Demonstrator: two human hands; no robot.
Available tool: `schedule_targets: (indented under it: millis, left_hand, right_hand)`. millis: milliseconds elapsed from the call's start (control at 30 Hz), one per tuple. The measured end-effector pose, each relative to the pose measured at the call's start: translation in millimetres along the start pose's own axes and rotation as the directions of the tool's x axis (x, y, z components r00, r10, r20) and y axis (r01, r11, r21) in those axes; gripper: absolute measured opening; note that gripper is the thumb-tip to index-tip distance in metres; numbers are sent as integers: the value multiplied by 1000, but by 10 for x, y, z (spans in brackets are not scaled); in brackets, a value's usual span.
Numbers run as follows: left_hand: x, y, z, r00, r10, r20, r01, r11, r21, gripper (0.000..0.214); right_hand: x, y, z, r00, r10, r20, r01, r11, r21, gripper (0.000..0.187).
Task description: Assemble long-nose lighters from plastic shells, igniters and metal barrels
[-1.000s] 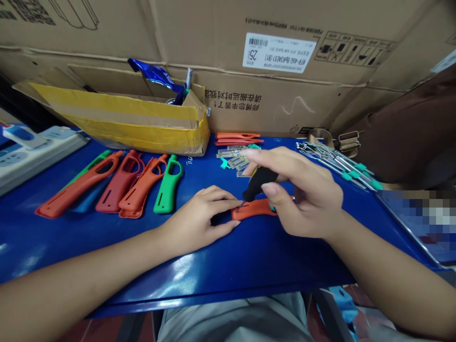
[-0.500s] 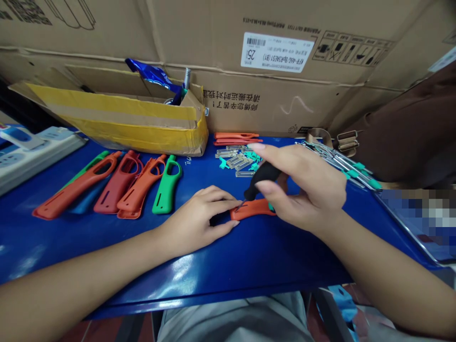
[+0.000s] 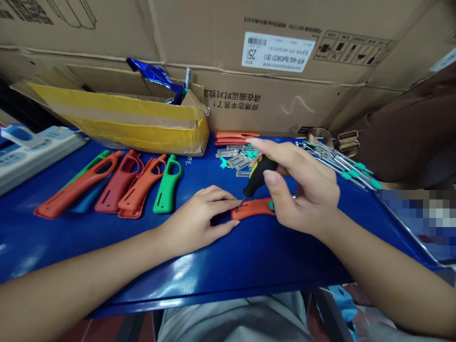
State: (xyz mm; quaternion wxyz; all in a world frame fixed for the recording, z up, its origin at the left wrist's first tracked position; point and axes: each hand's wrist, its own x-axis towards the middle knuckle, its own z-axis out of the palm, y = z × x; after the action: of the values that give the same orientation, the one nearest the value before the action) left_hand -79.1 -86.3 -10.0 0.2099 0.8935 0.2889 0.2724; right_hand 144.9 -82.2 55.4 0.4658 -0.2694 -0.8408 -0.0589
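From where I stand, the big carton point(image 3: 221, 28) fills the back of the scene, with the blue tabletop point(image 3: 228, 275) spread below it and a taped box point(image 3: 142, 123) sitting on it at upper left. Right of centre, the right hand point(image 3: 306, 194) has changed most: half a second ago its thumb lay across the handle of the screwdriver point(image 3: 262, 172), and now the thumb has slid to the handle's right side while the forefinger stretches past the top. Those fingers look loosely wrapped round it, though some are hidden behind. I'd take that for regripping between turns, with the screw work probably unfinished. The left hand point(image 3: 199, 218), near the middle, hasn't budged, its thumb and forefinger pinching the left end of the orange shell point(image 3: 257, 207), which lies flat on the tabletop at centre right. The other shells point(image 3: 113, 190) rest untouched at left. More of the thin shaft shows than before, its lower end at the shell's left end; whether it sits in a screw is too small to tell. A little more of the green piece point(image 3: 271, 205) peeks out beside the right thumb.
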Motion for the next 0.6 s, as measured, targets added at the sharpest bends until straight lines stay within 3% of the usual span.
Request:
schedule_targets:
  millis: [133, 233, 300, 467, 600]
  left_hand:
    - [-5, -4, 6, 1000, 20, -10, -20, 1000, 22, 30]
    - [-11, -9, 6, 1000, 10, -5, -9, 1000, 20, 27]
    - [-13, -10, 4, 1000, 8, -4, -8, 1000, 17, 24]
    - [-8, -7, 0, 1000, 22, -17, -22, 1000, 20, 26]
    - [-12, -15, 2, 1000, 9, -4, -9, 1000, 18, 27]
  right_hand:
    - [3, 4, -24, 996, -87, -1, 87, 996, -29, 36]
    - [-4, -11, -21, 992, -22, 121, 3, 988, 156, 40]
    - [-6, -20, -10, 990, 5, 139, -38, 971, 235, 37]
    - [14, -30, -20, 997, -80, 21, 80, 997, 8, 28]
    - [31, -38, -37, 990, -24, 140, 1, 986, 166, 37]
